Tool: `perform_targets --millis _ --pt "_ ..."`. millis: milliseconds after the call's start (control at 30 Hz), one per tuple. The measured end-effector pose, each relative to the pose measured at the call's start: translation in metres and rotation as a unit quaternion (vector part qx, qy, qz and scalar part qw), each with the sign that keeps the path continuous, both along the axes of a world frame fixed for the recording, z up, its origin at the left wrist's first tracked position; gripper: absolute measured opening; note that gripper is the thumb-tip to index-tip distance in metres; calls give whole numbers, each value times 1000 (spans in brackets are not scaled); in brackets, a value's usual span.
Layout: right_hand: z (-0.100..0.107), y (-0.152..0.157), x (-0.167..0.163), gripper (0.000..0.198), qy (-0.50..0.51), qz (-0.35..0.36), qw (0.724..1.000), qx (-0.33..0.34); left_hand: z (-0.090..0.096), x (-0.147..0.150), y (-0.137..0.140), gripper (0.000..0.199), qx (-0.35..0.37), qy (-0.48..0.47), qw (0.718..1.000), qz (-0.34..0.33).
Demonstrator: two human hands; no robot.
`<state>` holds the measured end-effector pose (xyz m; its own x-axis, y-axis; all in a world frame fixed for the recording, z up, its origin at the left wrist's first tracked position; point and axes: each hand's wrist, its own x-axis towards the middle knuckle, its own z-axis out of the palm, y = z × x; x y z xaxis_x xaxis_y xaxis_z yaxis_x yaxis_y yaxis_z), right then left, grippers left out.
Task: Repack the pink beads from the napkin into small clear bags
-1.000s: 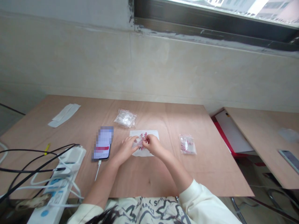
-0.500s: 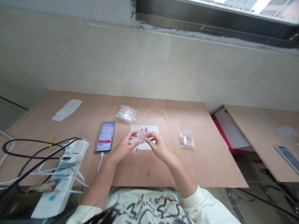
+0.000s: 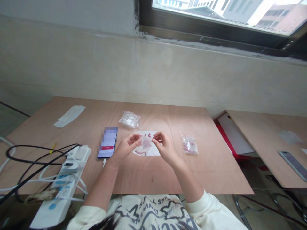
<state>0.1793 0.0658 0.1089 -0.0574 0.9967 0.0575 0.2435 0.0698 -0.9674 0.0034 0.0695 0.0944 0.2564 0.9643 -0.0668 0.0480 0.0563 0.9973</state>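
Between my two hands hangs a small clear plastic bag (image 3: 145,147), pinched near its top corners. My left hand (image 3: 127,148) grips its left side and my right hand (image 3: 165,148) its right side, fingers closed on the film. Under the bag lies a white sheet of paper (image 3: 156,152) with small red pieces (image 3: 149,134) on it; the bag and my fingers hide part of them. To the right rests a filled clear bag (image 3: 190,144) with reddish contents. A pile of clear plastic bags (image 3: 129,119) lies behind, to the left.
A phone (image 3: 109,142) with a charging cable lies left of my hands. Beyond it are a white power strip (image 3: 59,188) with tangled cables and folded white paper (image 3: 70,116). A second table (image 3: 266,127) at the right carries another phone (image 3: 293,165).
The bag has turned from crumpled between my fingers to hanging spread out, and my right hand has shifted slightly right. The view has tilted up a little.
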Motion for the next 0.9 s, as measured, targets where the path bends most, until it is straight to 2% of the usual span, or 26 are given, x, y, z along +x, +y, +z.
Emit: perform_targets --millis 100,233,433,733,900 --pt "-1 4 0 15 0 -28 1000 9 4 -3 5 20 17 43 999 -11" --pt "-5 7 0 19 -2 -58 998 -2 5 -4 14 20 69 146 987 -27" --pt "-19 6 0 9 -64 -43 997 -11 -1 5 17 17 129 245 961 -5" --pt "-24 -4 -3 9 -101 -36 994 8 4 5 0 19 82 179 978 -68" --pt "-23 -9 -8 11 -50 10 998 -21 4 7 -2 20 110 200 973 -39"
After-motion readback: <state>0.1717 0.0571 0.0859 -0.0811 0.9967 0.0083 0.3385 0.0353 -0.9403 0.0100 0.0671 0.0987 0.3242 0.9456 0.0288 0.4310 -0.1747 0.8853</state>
